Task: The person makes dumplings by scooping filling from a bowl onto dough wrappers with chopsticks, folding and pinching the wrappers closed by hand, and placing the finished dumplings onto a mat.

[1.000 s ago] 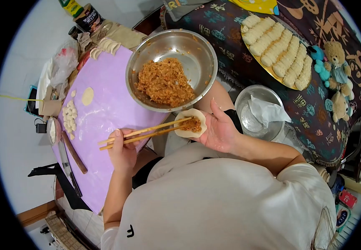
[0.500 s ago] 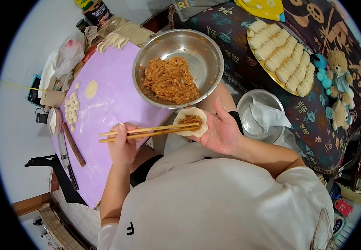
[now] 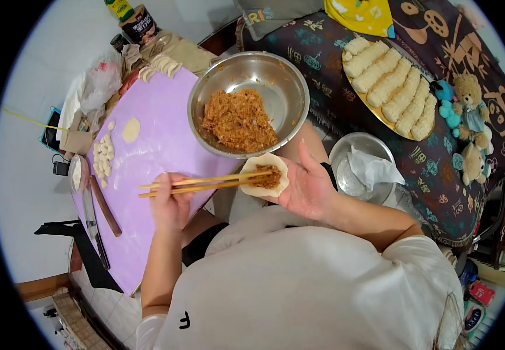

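"Fingers?"
"Left hand [image 3: 171, 202] pinches chopsticks [image 3: 208, 187]; right hand [image 3: 310, 185] is open, thumb wide, under the wrapper [image 3: 268, 159], mid-frame"
"Step?"
"Settling filling [image 3: 271, 177], I'd judge; that calls for a level palm, tips inside the edge"
"Bowl [image 3: 290, 99]?"
"Just beyond, upper centre"

From out here I see both my elbows bent, my left forearm [image 3: 162, 265] reaching forward to a left hand [image 3: 172, 202] with thumb and fingers closed in a pinch, my right forearm [image 3: 366, 217] angled inward, right hand [image 3: 309, 188] palm up, thumb spread.
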A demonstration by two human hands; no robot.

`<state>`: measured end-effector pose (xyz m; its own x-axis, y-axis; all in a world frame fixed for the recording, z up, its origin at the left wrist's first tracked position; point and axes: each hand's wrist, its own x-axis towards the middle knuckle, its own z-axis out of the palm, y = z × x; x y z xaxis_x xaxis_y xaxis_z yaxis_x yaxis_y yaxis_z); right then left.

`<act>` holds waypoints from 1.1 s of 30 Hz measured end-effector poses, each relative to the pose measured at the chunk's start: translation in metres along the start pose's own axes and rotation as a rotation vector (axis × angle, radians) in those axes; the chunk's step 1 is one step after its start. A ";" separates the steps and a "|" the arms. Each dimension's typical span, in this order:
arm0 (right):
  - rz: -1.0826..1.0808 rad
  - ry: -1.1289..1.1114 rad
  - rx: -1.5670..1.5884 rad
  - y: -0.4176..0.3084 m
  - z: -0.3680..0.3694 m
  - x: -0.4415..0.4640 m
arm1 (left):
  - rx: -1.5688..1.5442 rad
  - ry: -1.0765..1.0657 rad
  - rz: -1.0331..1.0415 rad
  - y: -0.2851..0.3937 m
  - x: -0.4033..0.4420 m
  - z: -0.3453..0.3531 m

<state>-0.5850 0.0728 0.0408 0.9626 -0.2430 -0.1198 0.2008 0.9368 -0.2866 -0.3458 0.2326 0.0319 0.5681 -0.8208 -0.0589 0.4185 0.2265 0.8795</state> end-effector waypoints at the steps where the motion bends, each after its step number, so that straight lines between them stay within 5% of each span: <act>1: -0.020 -0.005 -0.004 -0.003 0.004 0.000 | -0.046 0.034 0.049 0.006 0.007 -0.002; 3: -0.061 -0.017 -0.015 -0.011 0.012 -0.001 | -0.143 0.099 0.148 0.022 0.028 -0.002; 6: -0.071 -0.028 -0.043 -0.024 0.018 0.002 | 0.450 0.255 0.323 0.037 0.066 0.033; 9: -0.109 -0.091 -0.097 -0.031 0.026 0.012 | 0.624 0.165 0.174 0.017 0.104 0.028; 15: -0.118 -0.073 -0.034 -0.038 0.044 0.037 | 0.155 0.252 -0.098 0.021 0.078 0.013; 18: -0.072 -0.082 -0.036 -0.038 0.054 0.047 | 0.524 0.299 0.145 0.014 0.032 0.002; 21: 0.033 -0.114 -0.068 -0.027 0.062 0.058 | 1.194 -0.048 0.822 0.034 0.001 0.029; 24: 0.133 -0.114 -0.058 -0.012 0.067 0.068 | 1.356 -0.323 1.120 0.051 0.000 0.052; 30: 0.159 -0.209 -0.300 0.007 0.067 0.072 | 1.274 -0.416 1.097 0.055 0.010 0.052; 33: 0.065 -0.216 -0.557 0.018 0.063 0.074 | 0.880 -0.193 0.587 0.034 0.009 0.051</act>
<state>-0.4982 0.0875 0.0865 0.9966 -0.0781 0.0253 0.0707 0.6606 -0.7474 -0.3627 0.2064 0.0849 0.3604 -0.7929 0.4914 -0.5842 0.2188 0.7816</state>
